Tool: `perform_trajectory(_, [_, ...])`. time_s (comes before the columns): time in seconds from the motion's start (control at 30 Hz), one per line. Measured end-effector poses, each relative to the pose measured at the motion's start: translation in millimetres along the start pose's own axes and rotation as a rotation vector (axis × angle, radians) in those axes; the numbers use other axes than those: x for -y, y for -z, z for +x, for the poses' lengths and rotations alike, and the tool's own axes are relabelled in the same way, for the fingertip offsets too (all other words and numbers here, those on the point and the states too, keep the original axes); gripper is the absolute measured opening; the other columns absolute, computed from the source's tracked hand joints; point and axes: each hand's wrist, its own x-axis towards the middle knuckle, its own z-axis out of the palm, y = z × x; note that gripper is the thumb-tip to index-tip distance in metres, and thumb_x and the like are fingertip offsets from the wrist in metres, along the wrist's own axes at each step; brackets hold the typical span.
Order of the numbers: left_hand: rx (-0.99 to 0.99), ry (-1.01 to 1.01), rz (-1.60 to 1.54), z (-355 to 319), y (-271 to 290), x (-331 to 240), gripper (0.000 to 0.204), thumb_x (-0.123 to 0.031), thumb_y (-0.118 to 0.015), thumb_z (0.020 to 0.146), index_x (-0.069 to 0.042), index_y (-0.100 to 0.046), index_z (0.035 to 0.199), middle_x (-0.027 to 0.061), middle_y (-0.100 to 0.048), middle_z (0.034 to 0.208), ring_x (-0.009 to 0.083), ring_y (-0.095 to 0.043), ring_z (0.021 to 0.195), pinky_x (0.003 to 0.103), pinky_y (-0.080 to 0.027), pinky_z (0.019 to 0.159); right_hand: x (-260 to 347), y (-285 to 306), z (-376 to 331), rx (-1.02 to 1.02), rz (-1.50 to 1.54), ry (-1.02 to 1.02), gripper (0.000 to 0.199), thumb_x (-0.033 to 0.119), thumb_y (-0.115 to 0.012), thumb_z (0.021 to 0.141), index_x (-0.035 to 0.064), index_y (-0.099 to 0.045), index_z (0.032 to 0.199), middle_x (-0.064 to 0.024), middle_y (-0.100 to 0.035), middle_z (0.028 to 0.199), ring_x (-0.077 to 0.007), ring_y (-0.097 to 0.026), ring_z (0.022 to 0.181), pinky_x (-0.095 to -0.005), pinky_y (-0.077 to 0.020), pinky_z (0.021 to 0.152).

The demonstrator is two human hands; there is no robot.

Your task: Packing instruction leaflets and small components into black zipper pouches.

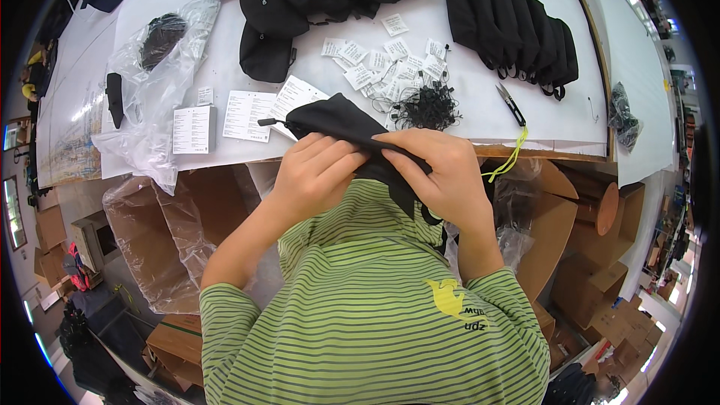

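Just over the table's near edge, both hands are on a black fabric pouch (328,114). My left hand (316,174) has its fingers curled onto the cloth, their tips hidden in the folds. Thumb and forefinger of my right hand (444,169) pinch the same pouch. From its far left corner a dark cord end with a small toggle (268,122) sticks out. Beyond the hands lie printed cards (249,114), a tangle of black tag strings (429,105) and several small white tags (358,75).
Black pouches (268,37) are heaped at the back, with a row of similar ones (504,26) at the right. Thread snips (511,105) with a yellow cord lie near the front edge. Clear plastic bags (146,116) cover the left side. Cardboard boxes (551,232) stand below the table.
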Motion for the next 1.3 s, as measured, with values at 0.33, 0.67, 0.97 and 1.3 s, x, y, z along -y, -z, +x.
perform_trajectory(0.33, [0.055,0.095,-0.007,-2.2,2.1,-1.7,0.033,0.002,-0.065,0.057,-0.001,-0.060,0.089,0.0078,-0.056,0.078,0.0256,-0.056,0.067,0.034,-0.045,0.062,-0.2,-3.9,0.5,-0.021,0.003,-0.040,0.018,0.005,-0.063,0.081,0.0010,-0.067,0.098,-0.0132,-0.067,0.088,-0.0269,-0.066,0.075,-0.0301,-0.0505,0.066])
perform_trajectory(0.67, [-0.020,0.023,0.059,0.2,8.5,-2.2,0.033,-0.001,-0.066,0.056,-0.003,-0.064,0.088,0.0066,-0.061,0.085,0.0249,-0.060,0.077,0.034,-0.047,0.068,19.1,4.4,-5.2,-0.088,-0.042,0.031,0.021,0.003,-0.064,0.078,0.0026,-0.068,0.099,-0.0117,-0.069,0.090,-0.0253,-0.067,0.078,-0.0299,-0.0516,0.069])
perform_trajectory(0.97, [-0.005,-0.063,0.054,4.1,12.6,-5.9,0.024,-0.003,-0.064,0.058,-0.002,-0.065,0.082,0.0041,-0.063,0.082,0.0207,-0.062,0.076,0.031,-0.049,0.068,17.4,3.6,-5.4,-0.080,0.027,0.019,0.020,0.001,-0.063,0.079,0.0001,-0.067,0.098,-0.0124,-0.068,0.087,-0.0255,-0.067,0.076,-0.0290,-0.0505,0.067])
perform_trajectory(1.3, [0.058,-0.108,0.090,1.8,4.6,-4.5,0.026,-0.004,-0.061,0.057,-0.002,-0.061,0.083,0.0044,-0.061,0.085,0.0192,-0.061,0.080,0.031,-0.049,0.071,-1.6,-1.5,3.3,-0.117,0.068,-0.076,0.017,0.003,-0.061,0.083,0.0004,-0.066,0.098,-0.0128,-0.067,0.083,-0.0223,-0.065,0.072,-0.0275,-0.0490,0.066])
